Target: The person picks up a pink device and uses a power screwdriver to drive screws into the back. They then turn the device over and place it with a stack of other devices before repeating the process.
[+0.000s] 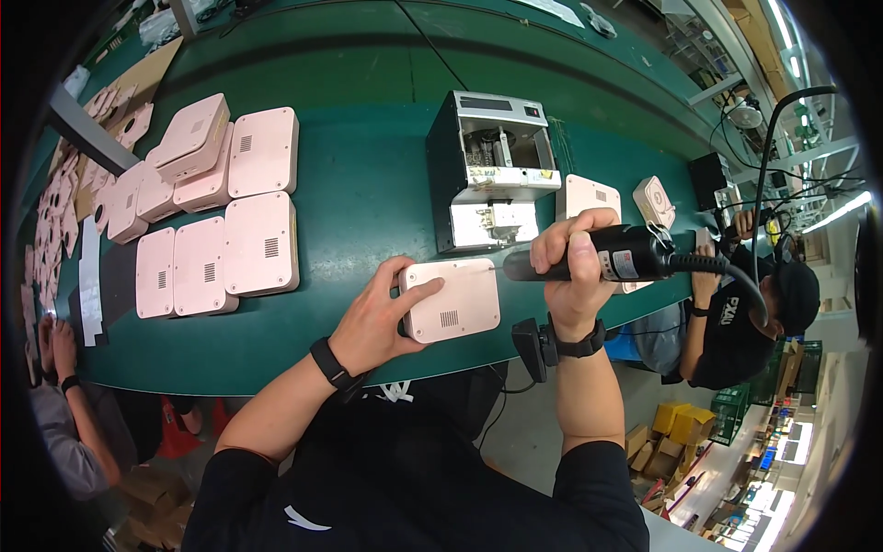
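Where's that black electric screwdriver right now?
In the head view, right of centre: the right hand grips the black screwdriver, its tip at the pink casing held by the left hand.

Long green workbench [368, 184], pale floor [524, 442] below, cardboard boxes [676, 425] at right, bright ceiling strip lights [782, 23]

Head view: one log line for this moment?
left hand: steadies pink housing | right hand: grips black electric screwdriver, tip at housing edge | surface: green bench

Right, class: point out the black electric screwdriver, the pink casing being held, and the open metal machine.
black electric screwdriver [614, 258], head view, barrel
pink casing [455, 302], head view, top face
open metal machine [492, 175], head view, front opening
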`<state>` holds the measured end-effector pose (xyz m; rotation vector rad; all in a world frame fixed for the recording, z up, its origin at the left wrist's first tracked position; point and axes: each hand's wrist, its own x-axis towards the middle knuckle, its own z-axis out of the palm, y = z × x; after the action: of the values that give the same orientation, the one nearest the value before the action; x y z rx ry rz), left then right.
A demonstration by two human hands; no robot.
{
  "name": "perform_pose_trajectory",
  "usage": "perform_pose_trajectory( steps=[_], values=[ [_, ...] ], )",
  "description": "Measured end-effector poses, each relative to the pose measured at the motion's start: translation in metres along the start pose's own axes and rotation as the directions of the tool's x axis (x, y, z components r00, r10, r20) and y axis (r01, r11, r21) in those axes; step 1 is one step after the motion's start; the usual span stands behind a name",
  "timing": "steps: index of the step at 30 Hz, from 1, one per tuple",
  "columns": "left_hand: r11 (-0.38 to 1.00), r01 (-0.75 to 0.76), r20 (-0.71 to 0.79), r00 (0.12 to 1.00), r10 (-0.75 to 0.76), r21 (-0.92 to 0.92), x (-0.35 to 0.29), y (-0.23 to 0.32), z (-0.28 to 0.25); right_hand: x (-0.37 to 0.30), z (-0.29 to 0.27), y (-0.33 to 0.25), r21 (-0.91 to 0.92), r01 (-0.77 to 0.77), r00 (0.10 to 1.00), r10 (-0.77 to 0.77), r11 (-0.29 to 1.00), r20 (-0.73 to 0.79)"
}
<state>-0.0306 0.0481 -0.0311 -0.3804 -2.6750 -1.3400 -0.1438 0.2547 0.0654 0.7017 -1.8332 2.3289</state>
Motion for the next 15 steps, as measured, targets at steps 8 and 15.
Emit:
perform_pose_trajectory(
  steps=[8, 15],
  values=[
    [1.000, 0.012, 0.019, 1.000, -0.011, -0.028, 0.000, 0.000, 0.001, 0.008, 0.004, -0.013, -0.063, -0.075, 0.996, 0.077, 0.995, 0.037],
    [1.000, -0.015, 0.031, 0.999, 0.016, -0.024, 0.012, 0.005, 0.013, 0.036, 0.005, -0.026, 0.007, 0.124, 0.989, -0.123, 0.992, -0.077]
  ],
)
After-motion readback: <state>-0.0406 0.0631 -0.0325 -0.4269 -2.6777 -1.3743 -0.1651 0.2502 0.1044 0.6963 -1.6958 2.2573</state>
